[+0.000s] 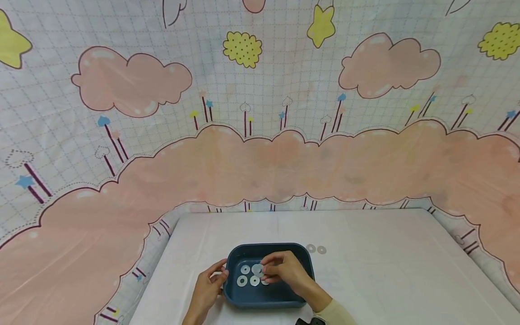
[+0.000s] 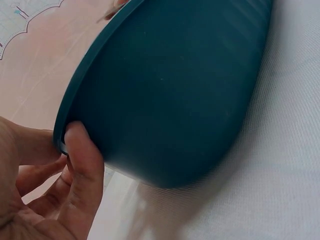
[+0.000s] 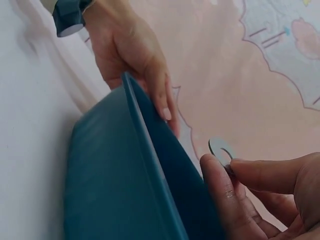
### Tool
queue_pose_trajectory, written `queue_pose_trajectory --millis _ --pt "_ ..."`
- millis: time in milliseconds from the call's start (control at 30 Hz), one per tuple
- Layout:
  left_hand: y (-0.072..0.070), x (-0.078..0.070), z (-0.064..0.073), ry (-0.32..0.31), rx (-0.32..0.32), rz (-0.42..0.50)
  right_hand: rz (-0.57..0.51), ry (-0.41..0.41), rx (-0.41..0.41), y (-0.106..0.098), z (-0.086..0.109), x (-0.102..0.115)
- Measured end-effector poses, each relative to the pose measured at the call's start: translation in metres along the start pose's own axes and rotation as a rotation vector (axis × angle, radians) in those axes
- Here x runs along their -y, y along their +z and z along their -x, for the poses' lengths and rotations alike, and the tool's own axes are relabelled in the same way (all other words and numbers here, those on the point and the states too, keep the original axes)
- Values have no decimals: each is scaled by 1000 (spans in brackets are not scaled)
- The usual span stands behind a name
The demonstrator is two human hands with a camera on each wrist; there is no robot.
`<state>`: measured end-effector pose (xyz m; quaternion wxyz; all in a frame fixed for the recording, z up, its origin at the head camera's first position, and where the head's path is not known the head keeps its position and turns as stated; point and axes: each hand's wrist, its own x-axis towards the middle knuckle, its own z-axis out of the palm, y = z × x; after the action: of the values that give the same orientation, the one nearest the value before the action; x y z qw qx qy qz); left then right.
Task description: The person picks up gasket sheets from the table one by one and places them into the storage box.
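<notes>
A dark blue tray (image 1: 243,298) with a raised rim sits on the white-covered table. Its left rim is pinched by my left hand (image 1: 206,289), and the left wrist view shows a fingertip (image 2: 82,147) pressed on the tray's outer wall. My right hand (image 1: 289,271) is over the tray, holding a flat metal washer (image 3: 216,147) between thumb and fingertips. Several washers lie flat on the tray floor in loose rows, among them one washer (image 1: 242,281) near the left wall and another washer (image 1: 254,280) beside it. The right hand partly covers the row's right end.
Two flat grey rings (image 1: 322,250) lie on the white tablecloth (image 1: 386,271) just beyond the tray's far right corner. A printed cloth backdrop (image 1: 284,167) with clouds and stars rises behind and beside the table. A dark watch (image 3: 69,17) is on one wrist.
</notes>
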<state>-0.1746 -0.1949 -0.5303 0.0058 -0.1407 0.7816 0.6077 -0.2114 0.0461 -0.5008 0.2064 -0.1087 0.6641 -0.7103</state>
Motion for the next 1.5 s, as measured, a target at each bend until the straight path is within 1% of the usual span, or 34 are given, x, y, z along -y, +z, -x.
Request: queue_pose_trajectory --millis 133,333,500,667,800,1000,1200,1333,1500 --pt "0 0 -1 -5 0 -1 -10 18 4 7 -5 -3" --pt "1 2 -1 14 1 12 31 84 10 17 -12 -8" --pt "2 1 -1 15 3 20 54 137 38 24 -18 -12" --pt "1 0 -1 20 8 22 51 175 57 31 -24 -16" --pt "1 -1 -2 8 6 12 83 195 48 35 -26 -19" --pt "1 -2 -2 -6 1 5 140 214 48 39 -26 -24" --pt "0 -2 -1 -6 9 -1 180 209 52 42 -27 -28" --pt "0 -2 -1 -4 11 6 209 202 57 44 -27 -29" --pt "0 -1 -2 -5 11 8 229 212 59 46 -26 -28"
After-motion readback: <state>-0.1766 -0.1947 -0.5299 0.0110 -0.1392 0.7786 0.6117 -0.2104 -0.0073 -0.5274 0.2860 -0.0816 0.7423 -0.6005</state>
